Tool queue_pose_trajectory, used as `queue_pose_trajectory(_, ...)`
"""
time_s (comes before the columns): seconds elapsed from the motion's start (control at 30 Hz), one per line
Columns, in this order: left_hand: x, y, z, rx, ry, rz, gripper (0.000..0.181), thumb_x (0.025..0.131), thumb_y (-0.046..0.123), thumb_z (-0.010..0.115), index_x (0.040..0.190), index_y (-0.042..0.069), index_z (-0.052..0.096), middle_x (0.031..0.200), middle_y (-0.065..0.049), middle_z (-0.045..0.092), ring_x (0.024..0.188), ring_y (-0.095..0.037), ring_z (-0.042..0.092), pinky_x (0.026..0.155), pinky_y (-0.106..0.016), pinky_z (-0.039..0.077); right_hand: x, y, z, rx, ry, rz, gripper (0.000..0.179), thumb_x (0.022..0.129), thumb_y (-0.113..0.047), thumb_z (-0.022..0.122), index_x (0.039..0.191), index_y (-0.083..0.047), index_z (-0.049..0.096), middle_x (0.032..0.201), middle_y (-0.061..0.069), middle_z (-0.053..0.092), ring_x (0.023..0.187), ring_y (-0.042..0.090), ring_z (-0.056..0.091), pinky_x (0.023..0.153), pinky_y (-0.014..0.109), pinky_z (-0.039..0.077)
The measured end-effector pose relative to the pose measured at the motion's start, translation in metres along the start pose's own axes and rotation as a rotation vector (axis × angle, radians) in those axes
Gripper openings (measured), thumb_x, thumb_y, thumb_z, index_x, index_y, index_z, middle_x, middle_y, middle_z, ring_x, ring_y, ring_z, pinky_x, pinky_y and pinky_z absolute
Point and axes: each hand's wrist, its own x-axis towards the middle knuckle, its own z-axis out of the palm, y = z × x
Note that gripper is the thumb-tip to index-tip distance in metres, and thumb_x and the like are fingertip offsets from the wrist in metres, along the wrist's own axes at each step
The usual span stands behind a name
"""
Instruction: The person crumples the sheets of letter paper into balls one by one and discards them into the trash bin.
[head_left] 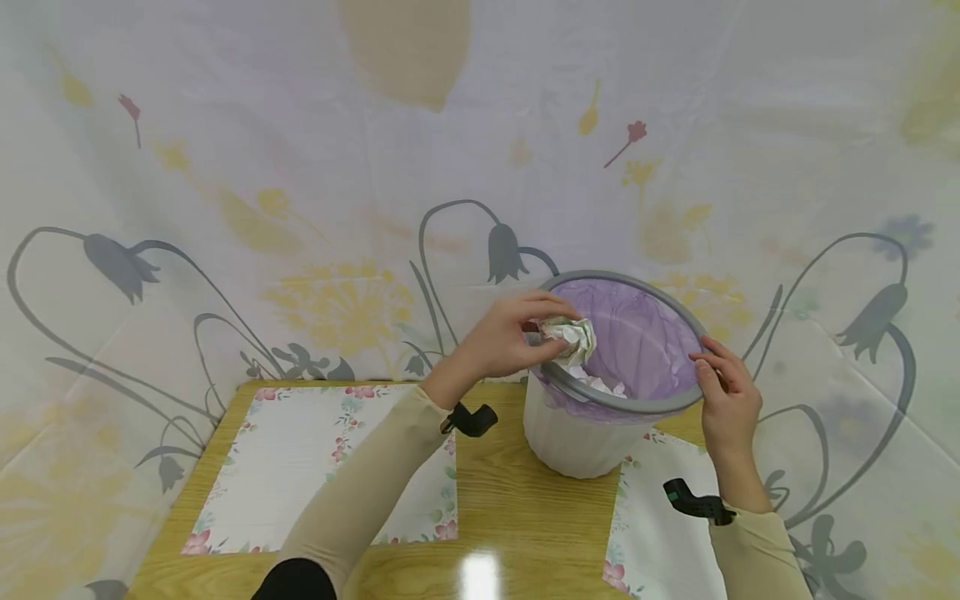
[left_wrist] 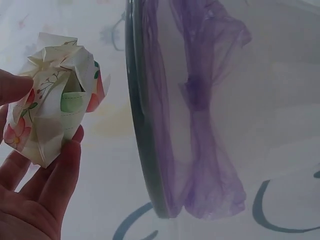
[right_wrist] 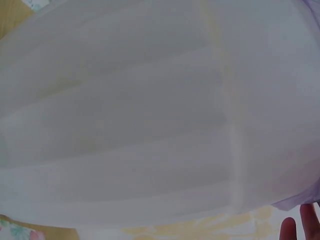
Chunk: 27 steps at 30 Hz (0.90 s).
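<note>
Over the left side of a white trash can (head_left: 573, 442), my left hand (head_left: 510, 333) pinches a crumpled paper ball (head_left: 572, 337) between thumb and fingers. Pink flowers and green leaves show on that paper ball (left_wrist: 57, 100) in the left wrist view, beside the can's rim. A purple trash bag (head_left: 637, 333) lines the can, folded out under a grey rim (head_left: 682, 406). My right hand (head_left: 729, 400) grips the rim at its right side, and the can leans. White crumpled paper (head_left: 596, 383) lies inside the bag. In the right wrist view the can's wall (right_wrist: 125, 115) fills most of the picture.
Flat sheets of flower-bordered paper (head_left: 277, 467) lie on the left of the wooden table (head_left: 495, 500). Another such sheet (head_left: 667, 517) lies at the right, partly behind the can and right arm. A flower-printed cloth (head_left: 337, 167) hangs behind the table.
</note>
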Motion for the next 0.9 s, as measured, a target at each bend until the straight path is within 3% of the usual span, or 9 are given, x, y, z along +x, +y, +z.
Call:
queue_pose_trajectory(0.23,0.037,-0.003,0.002,-0.011,-0.134,-0.123,0.031,0.090,0.012,0.073,0.122,0.010,0.070,0.108,0.001,0.066,0.077,-0.011,0.052,0.067,-0.024,0.053,0.001,0.001,-0.001,0.001,0.015,0.012,0.023,0.097,-0.002,0.061,0.102,0.019,0.066,0.129,0.011,0.064,0.124,0.018,0.053,0.092,0.017,0.044)
queue_pose_trajectory(0.4,0.060,-0.001,0.006,-0.007,-0.188,-0.225,0.034,0.092,0.019,0.073,0.126,0.016,0.069,0.118,0.004,0.067,0.095,-0.007,0.058,0.088,-0.020,0.046,0.001,0.002,0.000,0.009,0.018,0.014,0.023,0.097,-0.002,0.061,0.101,0.020,0.065,0.129,0.011,0.064,0.124,0.018,0.053,0.092,0.017,0.044)
queue_pose_trajectory(0.5,0.073,0.000,0.011,-0.052,-0.207,-0.269,0.035,0.092,0.021,0.074,0.126,0.016,0.068,0.122,0.005,0.066,0.100,-0.005,0.056,0.089,-0.018,0.043,0.001,0.002,0.000,-0.009,0.016,0.010,0.023,0.097,-0.003,0.061,0.101,0.019,0.066,0.129,0.010,0.064,0.125,0.018,0.052,0.093,0.018,0.043)
queue_pose_trajectory(0.67,0.092,-0.003,0.021,-0.125,-0.236,-0.320,0.034,0.092,0.018,0.073,0.125,0.013,0.068,0.114,0.005,0.067,0.081,-0.010,0.051,0.071,-0.019,0.044,0.000,0.003,0.001,-0.005,0.014,0.023,0.024,0.097,-0.003,0.062,0.103,0.019,0.066,0.130,0.009,0.064,0.126,0.018,0.052,0.097,0.017,0.043)
queue_pose_trajectory(0.9,0.104,-0.015,0.036,-0.230,-0.189,-0.372,0.034,0.091,0.015,0.074,0.124,0.010,0.068,0.118,0.002,0.067,0.095,-0.009,0.061,0.082,-0.018,0.049,-0.001,0.001,0.002,0.020,0.023,0.026,0.023,0.097,-0.002,0.062,0.103,0.020,0.065,0.128,0.009,0.064,0.125,0.018,0.052,0.094,0.015,0.044)
